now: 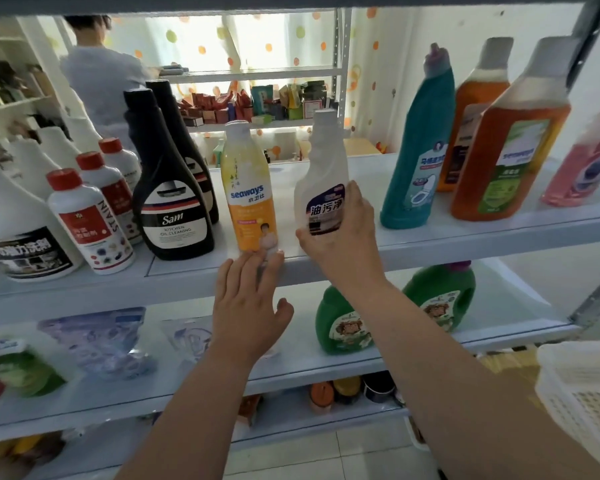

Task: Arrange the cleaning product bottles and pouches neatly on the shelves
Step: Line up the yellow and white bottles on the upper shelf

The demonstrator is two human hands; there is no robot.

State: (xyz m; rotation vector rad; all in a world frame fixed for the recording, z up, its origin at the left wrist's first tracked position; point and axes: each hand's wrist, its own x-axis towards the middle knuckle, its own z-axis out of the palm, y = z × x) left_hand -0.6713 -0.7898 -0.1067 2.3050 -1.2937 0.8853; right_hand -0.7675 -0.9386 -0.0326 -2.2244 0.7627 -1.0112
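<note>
My right hand (340, 237) grips a white bottle with a purple label (321, 174), held tilted at the front of the upper shelf (465, 237). Beside it on the left stands a yellow Seaways bottle (248, 192), upright. My left hand (246, 306) is open, its fingertips touching the base of that yellow bottle at the shelf edge. Two black Sam bottles (170, 188) stand further left. To the right are a teal toilet cleaner bottle (418, 150) and two orange bottles (510, 147).
White bottles with red caps (87, 220) and large white jugs (18, 237) fill the upper shelf's left. The lower shelf holds pouches (97, 341) and two green jugs (347, 323). A white basket (582, 393) sits at right. A person (97, 71) stands behind the shelves.
</note>
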